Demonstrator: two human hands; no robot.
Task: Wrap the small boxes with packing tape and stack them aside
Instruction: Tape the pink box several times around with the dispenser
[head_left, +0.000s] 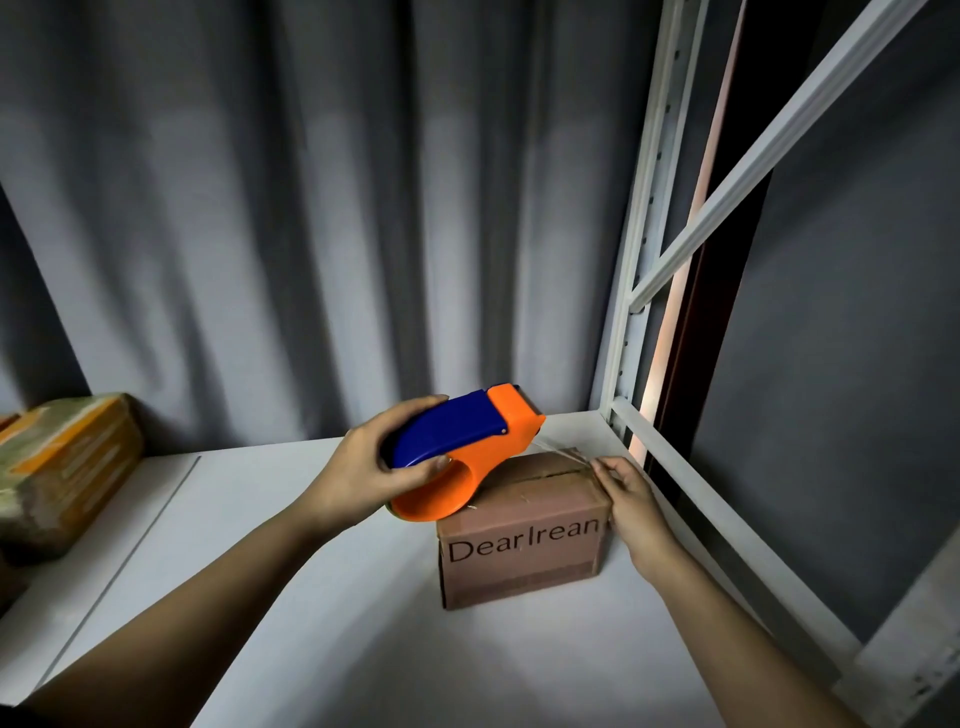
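A: What are the hands doing?

B: The left hand (363, 467) grips the tape dispenser (462, 452), fingers over its blue top and thumb curled under the blue part; the dispenser's orange body rests tilted on the near-left top edge of the small box (522, 540); the right hand (631, 501) pinches the free end of the clear tape (563, 451) at the box's far-right top corner, fingertips pressed together on it

A: And the tape itself?

B: A thin clear strip runs from the dispenser's orange nose to the right hand's fingers, just above the box top; whether it already sticks to the cardboard I cannot tell

A: Where does the box sit?

B: On the white shelf (311, 597), right of centre, near the grey metal rack frame (631, 332); its near face reads "DearIrean"; the top flaps meet along a seam

A: Anything else around?

B: At the far left of the shelf lie wrapped packages (62, 467), brown with orange, shiny as if taped, well apart from the box; a grey curtain (311, 208) hangs behind the shelf
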